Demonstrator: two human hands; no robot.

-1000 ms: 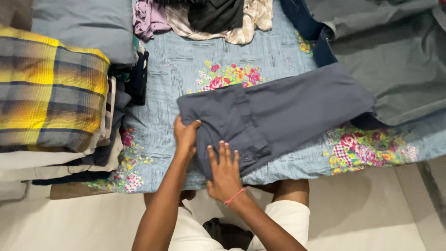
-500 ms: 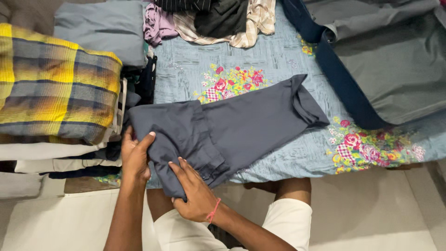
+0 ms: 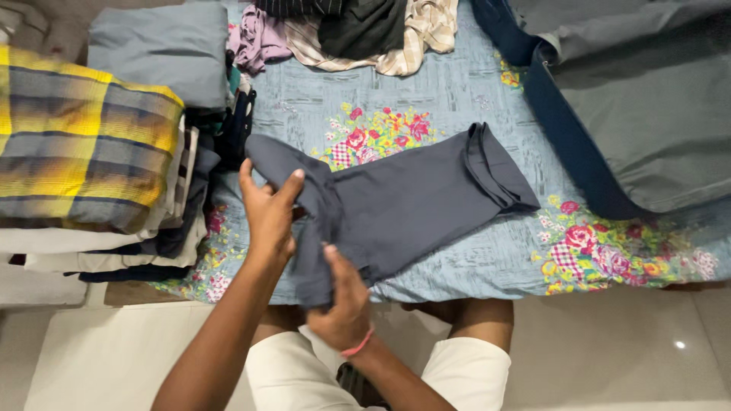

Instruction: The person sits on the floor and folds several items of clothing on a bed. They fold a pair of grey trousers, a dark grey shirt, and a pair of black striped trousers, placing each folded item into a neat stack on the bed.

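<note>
A bed covered by a pale blue sheet with pink and yellow flower prints (image 3: 449, 91) fills most of the view. At its upper right lies a large grey cloth edged with a dark blue band (image 3: 647, 114). At the left edge stands a tall stack of folded garments topped by a yellow and grey plaid cloth (image 3: 84, 144), with a folded grey-blue cloth (image 3: 167, 49) just behind it. At the top centre sits a loose heap of clothes in purple, beige check and black (image 3: 350, 30). The folded dark grey trousers (image 3: 411, 198) lie across the middle of the sheet, their right end flat with a folded-over hem, their left end lifted off the sheet near the bed's front edge. The left hand (image 3: 268, 213) is raised, thumb and fingers pinched on the upper corner of that lifted end. The right hand (image 3: 344, 304), with a pink band at the wrist, is closed on the lower part of the same end, below and just beside the left hand. Below the hands, the person's white garment is visible over a pale tiled floor (image 3: 609, 358).
</note>
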